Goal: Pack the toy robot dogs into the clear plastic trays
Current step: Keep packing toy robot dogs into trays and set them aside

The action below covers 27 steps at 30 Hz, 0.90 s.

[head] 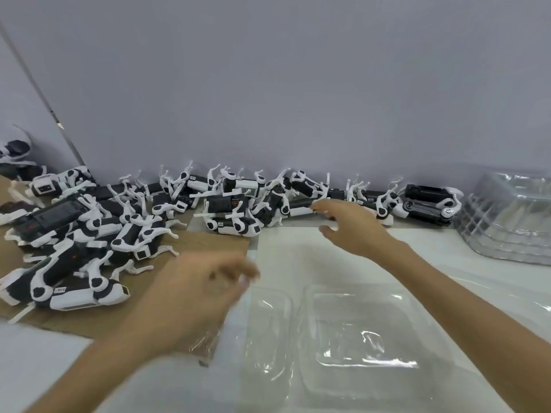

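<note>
Several black-and-white toy robot dogs [229,204] lie piled along the wall, and more of them [74,257] are heaped on brown cardboard at the left. A clear plastic tray [351,344] lies empty on the white table in front of me. My right hand [348,225] stretches out over the table with loose fingers, its fingertips near the dogs at the wall, holding nothing. My left hand [196,296] hovers blurred over the tray's left edge, fingers loosely curled and empty.
A stack of clear trays [512,219] stands at the right by the wall. The brown cardboard sheet [208,242] covers the left of the white table [462,263]. A grey wall runs close behind the dogs.
</note>
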Each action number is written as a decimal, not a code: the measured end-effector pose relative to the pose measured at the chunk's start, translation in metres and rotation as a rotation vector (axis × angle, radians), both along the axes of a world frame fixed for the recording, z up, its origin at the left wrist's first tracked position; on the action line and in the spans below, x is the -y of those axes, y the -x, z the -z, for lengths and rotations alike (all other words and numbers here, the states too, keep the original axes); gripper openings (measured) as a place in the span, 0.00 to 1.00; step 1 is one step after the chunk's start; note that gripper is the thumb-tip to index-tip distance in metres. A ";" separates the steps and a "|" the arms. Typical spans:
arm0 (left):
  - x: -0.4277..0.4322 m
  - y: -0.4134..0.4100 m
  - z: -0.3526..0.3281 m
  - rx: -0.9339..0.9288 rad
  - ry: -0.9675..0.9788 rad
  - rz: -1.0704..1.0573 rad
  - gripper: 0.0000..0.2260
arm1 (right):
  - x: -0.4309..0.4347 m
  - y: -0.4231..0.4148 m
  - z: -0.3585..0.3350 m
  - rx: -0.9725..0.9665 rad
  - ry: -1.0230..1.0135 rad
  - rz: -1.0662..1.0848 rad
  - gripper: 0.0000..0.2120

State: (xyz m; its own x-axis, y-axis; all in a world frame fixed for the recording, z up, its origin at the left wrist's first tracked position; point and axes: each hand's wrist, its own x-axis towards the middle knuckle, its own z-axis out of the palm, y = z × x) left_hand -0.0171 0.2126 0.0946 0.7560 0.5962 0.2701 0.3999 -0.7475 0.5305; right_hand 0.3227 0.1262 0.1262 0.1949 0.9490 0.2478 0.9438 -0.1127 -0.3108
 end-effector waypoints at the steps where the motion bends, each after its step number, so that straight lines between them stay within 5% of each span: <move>1: -0.014 -0.032 -0.026 -0.022 0.027 0.040 0.12 | -0.032 -0.003 0.006 0.137 0.061 -0.019 0.24; 4: -0.060 -0.105 -0.045 -0.461 -0.322 -0.078 0.22 | -0.103 -0.009 0.029 0.453 0.180 0.025 0.25; 7: -0.086 -0.119 -0.016 -0.783 -0.575 -0.156 0.26 | -0.136 -0.016 0.053 0.499 0.212 0.138 0.26; 10: -0.102 -0.134 -0.012 -0.815 -0.647 -0.206 0.24 | -0.136 -0.026 0.054 0.522 0.144 0.057 0.27; 13: -0.110 -0.130 -0.016 -0.839 -0.747 -0.207 0.18 | -0.112 -0.027 0.027 0.277 0.084 -0.060 0.23; 18: -0.103 -0.121 -0.024 -0.391 -0.663 -0.294 0.12 | -0.052 -0.028 -0.022 -0.331 0.106 0.000 0.08; 23: -0.076 -0.111 -0.043 0.334 -0.170 -0.377 0.10 | -0.010 -0.023 -0.048 -1.418 0.031 0.049 0.11; 27: -0.048 -0.107 -0.056 0.635 0.091 -0.411 0.09 | 0.024 -0.005 -0.048 -1.116 0.020 0.083 0.15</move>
State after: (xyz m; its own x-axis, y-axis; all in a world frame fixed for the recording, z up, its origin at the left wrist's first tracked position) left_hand 0.0895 0.2606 0.1509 0.1847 0.8367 0.5156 0.2341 -0.5470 0.8037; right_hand 0.3275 0.1025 0.1743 0.3615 0.9245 -0.1205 0.1264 -0.1766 -0.9761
